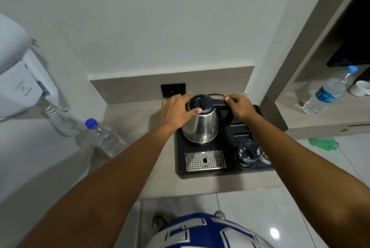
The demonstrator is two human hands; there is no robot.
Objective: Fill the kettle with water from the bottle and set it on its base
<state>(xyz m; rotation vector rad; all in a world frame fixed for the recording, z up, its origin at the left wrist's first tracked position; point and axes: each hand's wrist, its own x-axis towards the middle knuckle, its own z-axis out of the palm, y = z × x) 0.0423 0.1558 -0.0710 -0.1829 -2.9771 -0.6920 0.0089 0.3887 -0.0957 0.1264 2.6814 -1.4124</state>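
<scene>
A steel kettle (pixel 201 127) with a black lid and handle stands on its base at the back left of a black tray (pixel 200 173); a red light shows at its foot. My left hand (pixel 176 109) wraps the lid's left rim, thumb on the steel body. My right hand (pixel 239 105) grips the top of the black handle. A clear water bottle with a blue cap (pixel 104 137) stands capped on the counter, left of the tray and apart from both hands.
Two upturned glasses (pixel 247 152) and a perforated metal drip plate (pixel 205 160) sit on the tray. A wall socket (pixel 173 90) is behind the kettle. A white hair dryer with coiled cord (pixel 30 85) hangs left. Another bottle (pixel 328 91) and a white cup (pixel 360 87) stand on the right shelf.
</scene>
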